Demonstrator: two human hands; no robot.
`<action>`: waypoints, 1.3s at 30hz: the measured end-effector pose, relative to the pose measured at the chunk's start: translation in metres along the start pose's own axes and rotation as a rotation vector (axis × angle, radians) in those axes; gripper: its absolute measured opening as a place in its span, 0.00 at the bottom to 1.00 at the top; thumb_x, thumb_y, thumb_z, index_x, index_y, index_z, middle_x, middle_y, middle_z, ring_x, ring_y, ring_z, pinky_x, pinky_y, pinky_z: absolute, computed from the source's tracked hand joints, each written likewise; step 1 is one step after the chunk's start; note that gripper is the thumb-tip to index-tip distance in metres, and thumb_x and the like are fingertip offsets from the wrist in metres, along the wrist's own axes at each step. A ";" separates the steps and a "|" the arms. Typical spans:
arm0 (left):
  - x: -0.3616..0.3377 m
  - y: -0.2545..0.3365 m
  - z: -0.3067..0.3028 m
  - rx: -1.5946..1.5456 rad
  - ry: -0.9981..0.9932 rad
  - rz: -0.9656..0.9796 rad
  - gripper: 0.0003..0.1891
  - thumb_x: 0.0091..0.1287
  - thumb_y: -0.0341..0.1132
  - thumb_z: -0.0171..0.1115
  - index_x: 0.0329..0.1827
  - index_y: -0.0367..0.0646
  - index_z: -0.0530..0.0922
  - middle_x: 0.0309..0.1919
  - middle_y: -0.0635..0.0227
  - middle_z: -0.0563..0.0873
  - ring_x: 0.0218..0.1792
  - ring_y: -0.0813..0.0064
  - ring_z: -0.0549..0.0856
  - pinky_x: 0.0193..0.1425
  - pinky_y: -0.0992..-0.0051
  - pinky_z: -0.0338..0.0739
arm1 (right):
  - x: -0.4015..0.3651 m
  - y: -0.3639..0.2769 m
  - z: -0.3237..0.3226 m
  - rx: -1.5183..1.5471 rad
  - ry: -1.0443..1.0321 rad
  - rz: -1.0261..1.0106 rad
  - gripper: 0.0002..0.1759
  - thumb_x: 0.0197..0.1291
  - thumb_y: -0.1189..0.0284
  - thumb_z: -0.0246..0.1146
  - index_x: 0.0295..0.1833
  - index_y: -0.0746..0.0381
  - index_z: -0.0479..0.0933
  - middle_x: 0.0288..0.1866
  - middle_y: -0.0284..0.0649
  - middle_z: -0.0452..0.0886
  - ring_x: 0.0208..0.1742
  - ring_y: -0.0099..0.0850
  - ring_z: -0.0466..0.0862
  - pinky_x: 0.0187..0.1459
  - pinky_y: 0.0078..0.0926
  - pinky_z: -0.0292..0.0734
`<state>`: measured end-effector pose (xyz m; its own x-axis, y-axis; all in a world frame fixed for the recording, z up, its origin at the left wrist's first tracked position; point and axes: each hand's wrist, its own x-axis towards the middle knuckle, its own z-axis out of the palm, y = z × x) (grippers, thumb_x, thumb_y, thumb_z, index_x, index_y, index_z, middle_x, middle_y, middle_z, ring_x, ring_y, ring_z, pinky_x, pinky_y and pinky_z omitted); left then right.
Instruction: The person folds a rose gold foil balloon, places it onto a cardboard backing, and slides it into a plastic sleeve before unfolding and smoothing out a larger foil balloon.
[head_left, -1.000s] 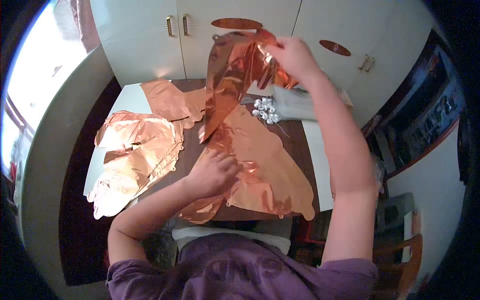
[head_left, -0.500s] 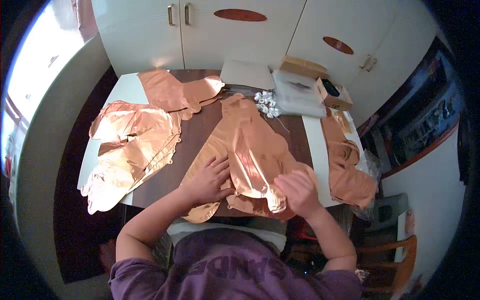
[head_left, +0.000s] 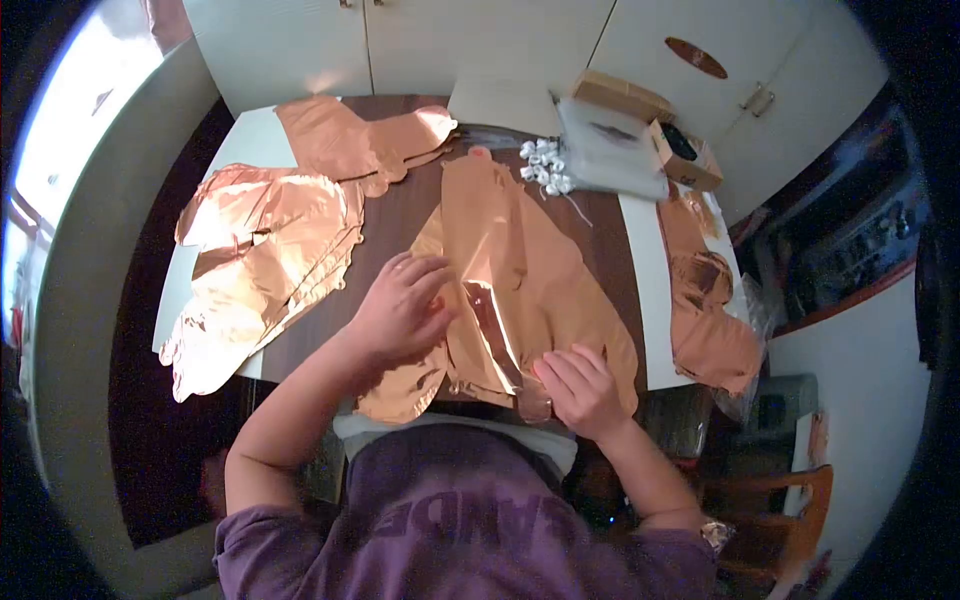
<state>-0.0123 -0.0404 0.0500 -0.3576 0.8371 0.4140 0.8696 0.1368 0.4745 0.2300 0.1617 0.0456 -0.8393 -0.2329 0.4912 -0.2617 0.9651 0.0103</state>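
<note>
A large rose-gold foil piece (head_left: pixel 560 270) lies flat in the middle of the table, folded in long creases, its lower edge near my body. My left hand (head_left: pixel 405 305) is over its left side, fingers curved and a little apart, with nothing visible held. At the lower right part of the foil, my right hand (head_left: pixel 580 388) has its fingers together on the edge; the fingertips pinch or press the foil there. More foil pieces lie on the left (head_left: pixel 270 250) and at the back left (head_left: pixel 340 140).
Several white ribbon rolls (head_left: pixel 543 167) sit at the back, beside a clear plastic bag (head_left: pixel 610 150) and an open cardboard box (head_left: pixel 688 155). Another foil piece (head_left: pixel 710 340) lies on the right edge. A wooden chair (head_left: pixel 800 510) stands at the lower right.
My left hand has lifted and curled from lying flat on the foil. The foil's middle folds have shifted and its right side is spread flatter. The view has tilted downward.
</note>
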 end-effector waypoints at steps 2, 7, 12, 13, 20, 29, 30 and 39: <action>0.000 0.001 0.013 0.028 -0.044 0.065 0.26 0.60 0.41 0.67 0.60 0.38 0.78 0.60 0.50 0.79 0.65 0.49 0.75 0.73 0.52 0.65 | -0.005 -0.005 0.003 -0.014 -0.019 -0.003 0.15 0.57 0.73 0.61 0.49 0.66 0.82 0.47 0.46 0.84 0.48 0.40 0.84 0.56 0.43 0.78; -0.008 -0.010 0.034 0.007 -0.158 0.099 0.28 0.61 0.43 0.67 0.62 0.37 0.77 0.64 0.50 0.77 0.68 0.49 0.73 0.74 0.53 0.64 | -0.020 -0.016 0.004 -0.033 -0.035 0.044 0.16 0.57 0.72 0.61 0.50 0.65 0.82 0.49 0.45 0.83 0.51 0.40 0.83 0.58 0.44 0.77; -0.012 -0.012 0.041 -0.034 -0.139 0.141 0.32 0.56 0.41 0.71 0.63 0.38 0.76 0.64 0.47 0.76 0.67 0.42 0.72 0.73 0.49 0.65 | -0.029 -0.027 -0.010 -0.095 -0.064 0.120 0.17 0.56 0.71 0.63 0.51 0.62 0.82 0.50 0.45 0.83 0.51 0.39 0.83 0.55 0.44 0.77; -0.014 -0.013 0.042 -0.036 -0.139 0.147 0.32 0.56 0.42 0.72 0.63 0.38 0.76 0.64 0.47 0.76 0.68 0.42 0.72 0.73 0.49 0.65 | -0.028 -0.031 -0.019 -0.042 -0.084 0.163 0.16 0.55 0.71 0.64 0.50 0.62 0.82 0.48 0.44 0.83 0.48 0.39 0.83 0.52 0.43 0.77; -0.007 0.005 0.023 0.035 -0.165 0.121 0.30 0.60 0.45 0.70 0.63 0.40 0.76 0.65 0.45 0.74 0.71 0.40 0.68 0.75 0.48 0.62 | -0.101 -0.065 -0.024 0.590 -0.186 1.069 0.09 0.64 0.67 0.63 0.38 0.61 0.81 0.36 0.37 0.81 0.32 0.34 0.80 0.37 0.35 0.75; 0.025 0.005 0.062 -0.075 -0.201 0.314 0.26 0.59 0.41 0.71 0.57 0.36 0.78 0.60 0.48 0.78 0.64 0.43 0.75 0.70 0.51 0.68 | -0.058 -0.071 0.022 1.394 0.545 1.609 0.12 0.72 0.67 0.59 0.52 0.64 0.78 0.39 0.36 0.83 0.38 0.25 0.84 0.35 0.27 0.84; 0.027 0.004 0.065 -0.077 -0.193 0.320 0.26 0.59 0.40 0.71 0.57 0.36 0.78 0.60 0.48 0.78 0.65 0.43 0.75 0.70 0.51 0.68 | -0.052 -0.067 0.018 1.333 0.525 1.560 0.12 0.71 0.68 0.60 0.53 0.65 0.78 0.40 0.36 0.83 0.37 0.25 0.84 0.34 0.26 0.85; 0.029 0.008 0.068 -0.068 -0.126 0.312 0.25 0.58 0.39 0.71 0.56 0.38 0.78 0.60 0.50 0.78 0.65 0.48 0.74 0.71 0.51 0.68 | -0.052 -0.050 0.012 1.197 0.459 1.535 0.15 0.70 0.67 0.62 0.53 0.67 0.78 0.43 0.40 0.85 0.34 0.26 0.86 0.28 0.22 0.84</action>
<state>0.0075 0.0213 0.0129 -0.0298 0.8924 0.4502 0.9041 -0.1680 0.3928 0.2814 0.1239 0.0092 -0.5205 0.7873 -0.3306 0.1334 -0.3074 -0.9422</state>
